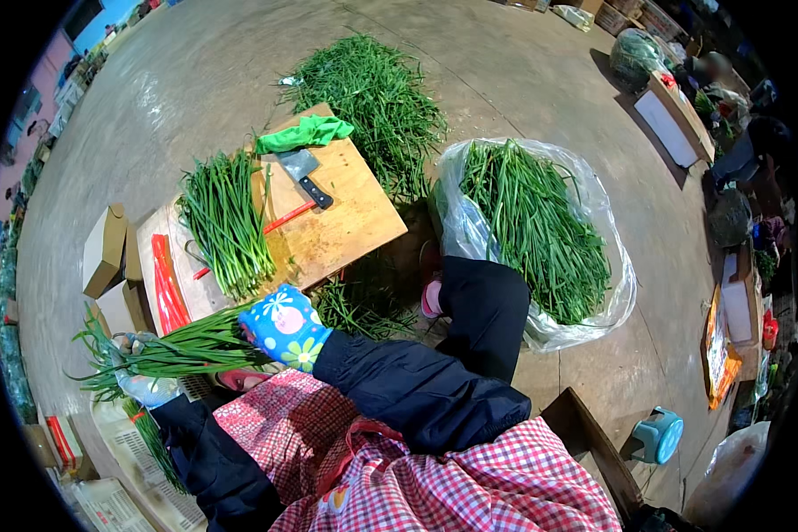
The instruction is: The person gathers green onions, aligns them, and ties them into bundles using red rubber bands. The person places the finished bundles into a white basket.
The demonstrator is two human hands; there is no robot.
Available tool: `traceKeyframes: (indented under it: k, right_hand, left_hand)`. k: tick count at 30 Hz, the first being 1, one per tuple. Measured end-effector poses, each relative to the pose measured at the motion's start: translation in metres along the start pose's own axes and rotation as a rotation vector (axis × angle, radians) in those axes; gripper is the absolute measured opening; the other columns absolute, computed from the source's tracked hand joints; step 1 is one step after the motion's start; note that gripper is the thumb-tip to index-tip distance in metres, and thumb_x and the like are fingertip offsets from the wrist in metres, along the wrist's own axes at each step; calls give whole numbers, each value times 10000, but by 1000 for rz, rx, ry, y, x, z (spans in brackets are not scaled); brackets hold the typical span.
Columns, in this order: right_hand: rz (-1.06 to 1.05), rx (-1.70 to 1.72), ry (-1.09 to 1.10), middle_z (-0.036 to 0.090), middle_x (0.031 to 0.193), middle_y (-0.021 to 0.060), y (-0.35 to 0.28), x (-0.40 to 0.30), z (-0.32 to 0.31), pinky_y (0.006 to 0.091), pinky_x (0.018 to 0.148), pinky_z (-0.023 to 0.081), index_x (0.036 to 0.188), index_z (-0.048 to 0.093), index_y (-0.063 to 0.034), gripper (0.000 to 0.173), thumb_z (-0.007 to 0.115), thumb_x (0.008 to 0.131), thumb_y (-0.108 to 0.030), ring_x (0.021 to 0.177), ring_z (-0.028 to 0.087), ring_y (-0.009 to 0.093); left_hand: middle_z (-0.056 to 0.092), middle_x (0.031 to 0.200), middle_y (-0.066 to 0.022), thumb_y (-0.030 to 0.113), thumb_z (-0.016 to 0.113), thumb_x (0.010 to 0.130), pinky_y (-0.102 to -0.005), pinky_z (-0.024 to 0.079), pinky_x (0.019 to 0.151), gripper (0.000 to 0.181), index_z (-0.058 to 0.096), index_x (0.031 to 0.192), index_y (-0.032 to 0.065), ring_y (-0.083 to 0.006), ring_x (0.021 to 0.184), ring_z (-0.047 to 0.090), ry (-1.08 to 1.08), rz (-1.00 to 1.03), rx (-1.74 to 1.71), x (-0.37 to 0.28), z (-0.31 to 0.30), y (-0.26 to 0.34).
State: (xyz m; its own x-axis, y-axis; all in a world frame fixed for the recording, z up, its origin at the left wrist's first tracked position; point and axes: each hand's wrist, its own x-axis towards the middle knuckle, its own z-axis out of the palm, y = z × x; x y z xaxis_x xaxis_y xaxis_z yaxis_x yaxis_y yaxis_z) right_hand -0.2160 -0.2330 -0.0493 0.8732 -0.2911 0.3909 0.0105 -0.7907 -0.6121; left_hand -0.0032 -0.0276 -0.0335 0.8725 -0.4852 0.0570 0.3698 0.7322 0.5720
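Note:
A loose bundle of garlic chives [196,346] stretches across my lap between both gloved hands. My left hand [143,379] grips its leafy end, with the tips fanning out past the fingers. Around the other end is my right hand [282,326], in a blue flowered covering; its fingers are mostly hidden. Just beyond lies a thick pile of chives [229,219] along the left part of a wooden board [356,206]. A cleaver [304,174] with a black handle rests on that board, beside a red strip [289,217] and a bright green cloth [304,135].
Red ties [167,286] lie left of the board, near cardboard boxes [110,249]. A heap of greens [369,100] covers the floor behind it. To the right stand a plastic bag of chives [532,226] and a blue stool [658,435]. Tied chives [156,445] lie at lower left.

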Motion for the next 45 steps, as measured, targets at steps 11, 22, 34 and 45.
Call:
traceKeyframes:
  k: [11,22,34,45]
  right_hand:
    - [45,191,245,600,684,108,17,2,-2,383,645,446,743,644,-93,102,621,710,-186,681,574,287]
    - [427,1455,-379,625,864,142,45,-36,-38,326,706,469,929,591,35,348,674,713,-224,751,596,202]
    - [-76,89,-3,573,652,55,2,-14,-42,361,545,392,1017,612,-97,326,635,697,-155,562,496,254]
    - [-39,605,-268,634,763,110,4,-6,-20,322,648,455,859,631,-17,187,638,721,-143,694,604,238]
  left_hand:
    - [555,845,-93,255,493,822,-434,407,817,226,509,766,36,-224,796,517,-28,-98,69,15,34,3]
    - [478,663,-5,213,501,799,-312,426,713,151,481,722,85,-133,631,488,-29,38,-82,21,3,33]
    - [413,621,15,195,440,782,-286,362,618,184,379,623,125,-127,528,403,-84,35,-272,6,11,49]
    - [429,613,38,252,513,811,-254,377,593,258,430,601,126,-86,527,428,-171,11,-109,9,31,35]
